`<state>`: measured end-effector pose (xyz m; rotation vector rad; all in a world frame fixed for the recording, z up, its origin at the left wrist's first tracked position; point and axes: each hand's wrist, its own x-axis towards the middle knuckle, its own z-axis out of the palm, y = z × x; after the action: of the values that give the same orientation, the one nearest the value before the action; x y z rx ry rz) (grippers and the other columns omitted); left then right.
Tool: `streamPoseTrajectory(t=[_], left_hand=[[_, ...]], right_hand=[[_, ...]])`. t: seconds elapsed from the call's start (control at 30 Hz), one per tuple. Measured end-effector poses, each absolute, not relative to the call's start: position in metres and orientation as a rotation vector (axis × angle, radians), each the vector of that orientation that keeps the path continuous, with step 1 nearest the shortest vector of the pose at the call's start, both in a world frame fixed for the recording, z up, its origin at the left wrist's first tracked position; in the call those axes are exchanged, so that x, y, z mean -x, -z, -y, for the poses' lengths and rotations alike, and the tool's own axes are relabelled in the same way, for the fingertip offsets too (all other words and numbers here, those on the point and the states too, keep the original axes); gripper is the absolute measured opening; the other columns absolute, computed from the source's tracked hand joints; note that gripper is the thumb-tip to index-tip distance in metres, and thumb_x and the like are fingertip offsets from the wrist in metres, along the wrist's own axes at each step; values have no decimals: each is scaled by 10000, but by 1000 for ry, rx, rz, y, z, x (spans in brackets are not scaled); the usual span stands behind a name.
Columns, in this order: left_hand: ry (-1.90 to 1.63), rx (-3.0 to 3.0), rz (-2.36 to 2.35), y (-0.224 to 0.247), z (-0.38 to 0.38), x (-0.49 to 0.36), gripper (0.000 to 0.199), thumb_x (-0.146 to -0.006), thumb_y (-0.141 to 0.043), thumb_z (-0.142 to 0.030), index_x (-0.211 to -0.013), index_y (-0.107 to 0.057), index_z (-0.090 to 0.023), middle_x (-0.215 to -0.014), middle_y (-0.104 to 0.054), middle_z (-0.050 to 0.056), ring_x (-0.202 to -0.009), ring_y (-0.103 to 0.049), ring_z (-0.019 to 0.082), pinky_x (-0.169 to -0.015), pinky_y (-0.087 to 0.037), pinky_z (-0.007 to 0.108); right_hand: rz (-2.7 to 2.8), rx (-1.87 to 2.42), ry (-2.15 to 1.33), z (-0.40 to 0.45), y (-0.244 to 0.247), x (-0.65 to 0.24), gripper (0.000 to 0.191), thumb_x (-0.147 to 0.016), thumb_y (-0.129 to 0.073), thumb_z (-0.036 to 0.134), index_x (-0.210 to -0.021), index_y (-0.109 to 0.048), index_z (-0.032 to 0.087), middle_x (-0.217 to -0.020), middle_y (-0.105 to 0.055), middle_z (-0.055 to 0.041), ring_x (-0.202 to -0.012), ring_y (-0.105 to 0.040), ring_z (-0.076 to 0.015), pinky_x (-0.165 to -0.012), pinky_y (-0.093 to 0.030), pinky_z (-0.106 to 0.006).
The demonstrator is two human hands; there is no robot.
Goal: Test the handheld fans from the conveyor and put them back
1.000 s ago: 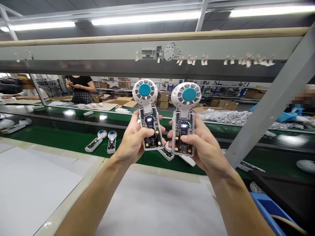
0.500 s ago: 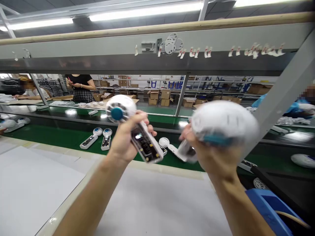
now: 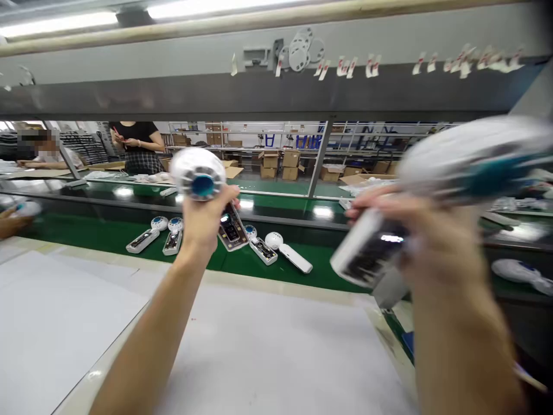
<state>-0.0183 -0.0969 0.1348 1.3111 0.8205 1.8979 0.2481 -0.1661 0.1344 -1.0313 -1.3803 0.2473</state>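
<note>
My left hand (image 3: 202, 222) is closed around the neck of a white handheld fan (image 3: 190, 163), held above the green belt. Its round head has grey slots and a teal centre; its uncovered handle shows a circuit board with a small light on. At the right, my right hand (image 3: 425, 227) grips a second handheld fan (image 3: 449, 150), blurred by motion. The head of this fan is large and close to the camera, and a lit display shows on its open handle. Beyond my hands, several more fans lie on the green belt (image 3: 220, 262), most with open handles.
White sheets (image 3: 276, 340) cover the bench before me. A grey beam (image 3: 173, 95) with paper tags crosses above. At the far left a co-worker's hand (image 3: 12, 225) touches another fan. Two people are beyond the belt, and cardboard boxes (image 3: 291, 158) stand behind.
My right hand has swung right with its fan, bringing the lit display into sight. My left hand has moved slightly left and up with its fan. The view has shifted too.
</note>
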Motion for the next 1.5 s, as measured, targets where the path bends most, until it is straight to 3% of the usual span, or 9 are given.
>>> streamPoseTrajectory(t=[0.13,0.23,0.47,0.57,0.63,0.83,1.0,1.23,1.5], left_hand=[[-1445,-1317,-1235,-78,35,17,307,-579,-909,-189,-782,-693,-107,-721,-690,21,-688,-649,165,-648,-531,278],[-1257,-1323,-1415,-40,7,19,216,-868,-760,-308,-894,-678,-110,-839,-695,26,-741,-659,137,-716,-573,304],[-1100,-1455,-1907,14,-11,33,394,-950,-657,-393,-1259,-616,-151,-1258,-637,107,-1140,-632,245,-986,-545,477],[-1021,-1504,-2171,22,-7,43,438,-941,-665,-386,-1307,-595,-157,-1392,-563,131,-1300,-536,303,-1092,-456,561],[-990,-1555,-2305,21,-3,47,463,-951,-646,-368,-1358,-562,-164,-1486,-484,140,-1394,-444,334,-1148,-380,602],[-677,-1773,-2271,12,-2,33,428,-975,-591,-470,-1259,-626,-151,-1354,-600,126,-1268,-565,279,-1095,-448,538],[-450,-1731,-2192,16,-8,11,471,-950,-625,-501,-1261,-628,-148,-1346,-607,133,-1261,-573,285,-1089,-457,547],[-456,-1521,-2029,15,-12,9,463,-949,-659,-382,-1352,-568,-174,-1393,-562,126,-1229,-589,276,-1021,-528,506],[-739,-1259,-1305,-29,9,16,256,-963,-647,-325,-1121,-634,-124,-1044,-668,63,-875,-662,155,-758,-595,320]], right_hand=[[1445,1790,-215,103,-100,-251,219,-637,-828,259,-798,-741,138,-842,-754,-145,-953,-723,-368,-818,-549,-419],[1463,1964,-297,62,-57,-254,202,-614,-841,242,-747,-730,137,-802,-755,-143,-884,-738,-377,-731,-540,-380],[1534,2017,-264,45,5,-240,455,-957,-536,282,-1344,-579,46,-1279,-668,-230,-1209,-642,-358,-969,-490,-406],[1614,1966,-169,52,13,-219,576,-962,-452,165,-1503,-398,-24,-1556,-386,-311,-1474,-366,-399,-1174,-296,-481],[1729,1867,-175,57,14,-201,609,-953,-470,146,-1544,-373,37,-1631,-303,-241,-1541,-233,-347,-1234,-191,-439],[1795,1795,-552,63,16,-168,380,-858,-631,107,-1237,-634,92,-1335,-614,-232,-1268,-562,-346,-1083,-399,-453],[1505,1717,-1073,57,-12,-186,160,-977,-534,221,-916,-632,109,-855,-720,-149,-786,-712,-229,-668,-548,-320],[1254,1099,-1408,91,-88,-205,196,-996,-535,257,-1092,-650,131,-1161,-722,-147,-911,-724,-174,-783,-607,-283],[1115,995,-1236,136,-124,-191,335,-865,-579,200,-1200,-593,216,-917,-712,-18,-706,-682,-142,-637,-595,-244]])
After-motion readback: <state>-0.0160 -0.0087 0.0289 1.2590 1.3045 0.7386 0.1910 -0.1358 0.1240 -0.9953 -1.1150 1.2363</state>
